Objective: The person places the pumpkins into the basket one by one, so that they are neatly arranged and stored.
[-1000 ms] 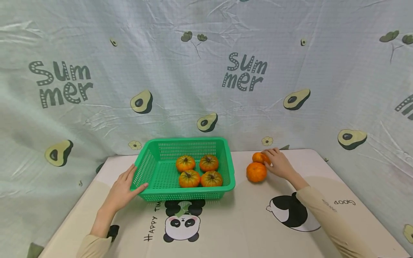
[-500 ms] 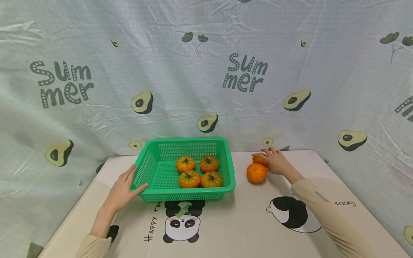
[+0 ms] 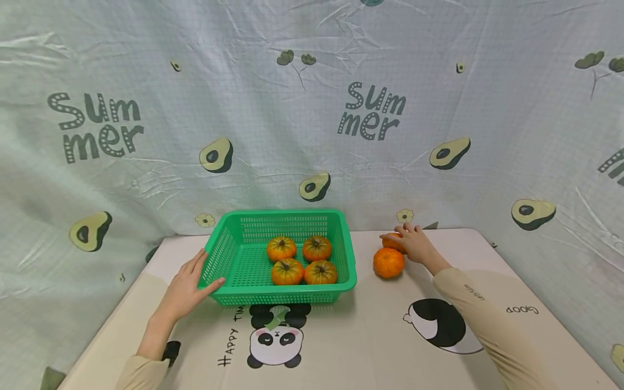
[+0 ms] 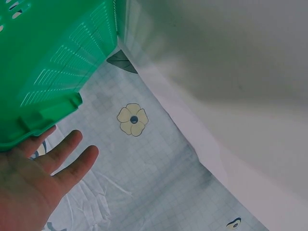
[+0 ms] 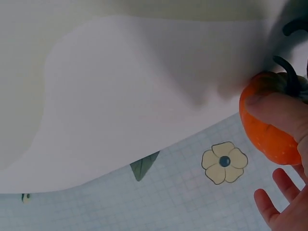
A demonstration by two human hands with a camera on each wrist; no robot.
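My left hand [image 3: 184, 288] rests at the left front corner of a green plastic basket [image 3: 283, 289], thumb over the rim. In the left wrist view its fingers [image 4: 72, 166] are spread and straight, close under the basket's edge [image 4: 53, 115]. To the right of the basket, my right hand [image 3: 416, 244] holds a small orange pumpkin [image 3: 392, 243]. The right wrist view shows my thumb [image 5: 276, 110] pressed on this pumpkin [image 5: 269, 139] below its dark curved stem; part of the fruit lies outside that view. A second orange pumpkin [image 3: 388, 262] sits just in front of it.
Several orange-green pumpkins [image 3: 287, 272] stand in the right half of the basket. Behind the table [image 3: 361, 346] hangs a pale printed curtain [image 3: 273, 135]. The table cover carries panda drawings [image 3: 276, 344].
My right hand has shifted slightly left, its fingers now reaching across the far orange pumpkin, and the right forearm has swung left. The left hand and basket keep their place.
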